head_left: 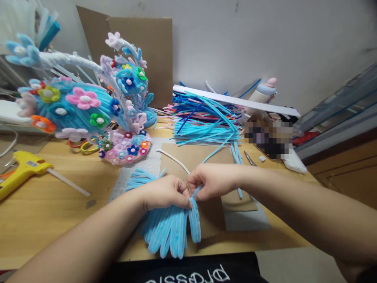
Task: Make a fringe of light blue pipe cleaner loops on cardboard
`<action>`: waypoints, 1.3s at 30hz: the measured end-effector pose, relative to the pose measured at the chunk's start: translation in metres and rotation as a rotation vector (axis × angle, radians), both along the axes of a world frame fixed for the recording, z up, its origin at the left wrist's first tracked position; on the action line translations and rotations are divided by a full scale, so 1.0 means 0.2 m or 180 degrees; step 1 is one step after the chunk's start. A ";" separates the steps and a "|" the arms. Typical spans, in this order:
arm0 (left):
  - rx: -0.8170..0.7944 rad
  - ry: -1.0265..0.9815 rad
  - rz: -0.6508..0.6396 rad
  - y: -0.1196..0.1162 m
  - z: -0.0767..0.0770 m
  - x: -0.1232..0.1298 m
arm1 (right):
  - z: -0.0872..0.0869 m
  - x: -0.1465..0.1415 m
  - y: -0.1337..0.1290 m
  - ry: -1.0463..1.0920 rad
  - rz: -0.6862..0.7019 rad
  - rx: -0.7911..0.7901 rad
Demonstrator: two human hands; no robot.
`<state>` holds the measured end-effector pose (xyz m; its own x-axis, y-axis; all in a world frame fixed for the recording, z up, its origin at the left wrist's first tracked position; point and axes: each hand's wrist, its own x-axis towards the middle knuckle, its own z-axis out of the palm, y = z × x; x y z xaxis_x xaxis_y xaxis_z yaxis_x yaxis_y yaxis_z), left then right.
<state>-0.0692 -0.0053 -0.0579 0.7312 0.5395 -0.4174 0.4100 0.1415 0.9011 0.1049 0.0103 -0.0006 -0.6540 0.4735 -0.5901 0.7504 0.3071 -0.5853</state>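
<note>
A light blue pipe cleaner [195, 224] is bent into a narrow loop, with its long tail rising to the right. My left hand [170, 191] pinches the top of this loop. My right hand [213, 181] grips the tail just beside it, fingers closed. Below my left hand several looped light blue pipe cleaners [167, 232] fan out over the table's front, and more strands [140, 179] stick out behind that hand. Under both hands lies a brown cardboard sheet [209, 216]. A pale pipe cleaner [173, 159] rests on it, partly hidden by my right hand.
Bundles of blue pipe cleaners [206, 131] lie at the back. Fuzzy flower decorations [85, 98] on curved stems stand at the left, above a flower-covered base [126, 149]. A yellow glue gun [26, 169] lies far left. Small scissors [249, 158] lie at right.
</note>
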 end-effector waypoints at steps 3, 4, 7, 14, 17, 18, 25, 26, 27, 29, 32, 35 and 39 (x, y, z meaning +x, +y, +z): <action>-0.0009 -0.0127 0.0314 0.01 0.00 0.00 | 0.06 -0.03 -0.11 -0.0467 -0.0126 0.1560; -0.0020 -0.0167 0.0473 0.01 0.00 0.00 | 0.07 -0.03 -0.15 -0.0518 -0.0191 0.1975; -0.0020 -0.0248 0.1029 0.02 0.03 0.00 | 0.06 0.01 -0.21 -0.0167 -0.0529 0.2500; 0.0112 -0.0563 0.1774 0.03 0.08 -0.02 | -0.04 0.14 -0.27 0.1226 -0.1859 0.1989; 0.0074 -0.0641 0.1906 0.04 0.10 -0.02 | -0.07 0.16 -0.30 0.1517 -0.2327 0.1759; 0.0063 -0.0666 0.1947 0.04 0.10 -0.02 | -0.09 0.17 -0.31 0.1592 -0.2473 0.1717; 0.0130 -0.0669 0.1834 0.03 0.10 -0.02 | -0.15 0.19 -0.30 0.1829 -0.3094 0.1862; 0.0146 -0.0656 0.1780 0.03 0.09 -0.02 | -0.15 0.19 -0.29 0.1860 -0.3138 0.1904; 0.0155 -0.0637 0.1719 0.03 0.09 -0.02 | -0.15 0.19 -0.29 0.1899 -0.3172 0.1950; 0.0177 -0.0587 0.1640 0.03 0.09 -0.02 | -0.14 0.19 -0.29 0.1973 -0.3226 0.2050; 0.0238 -0.0479 0.1710 0.03 0.10 -0.02 | -0.13 0.19 -0.30 0.2011 -0.3237 0.2096; 0.0349 -0.0399 0.1842 0.03 0.10 -0.02 | -0.12 0.18 -0.33 0.1881 -0.3172 0.1926; 0.0480 -0.0354 0.1848 0.03 0.11 -0.02 | -0.11 0.16 -0.37 0.1799 -0.2975 0.1769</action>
<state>-0.0733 0.0000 -0.0354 0.3349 0.9103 -0.2433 0.2064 0.1810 0.9616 0.1365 -0.0645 -0.0228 -0.0260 0.9948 0.0985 0.4989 0.0983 -0.8611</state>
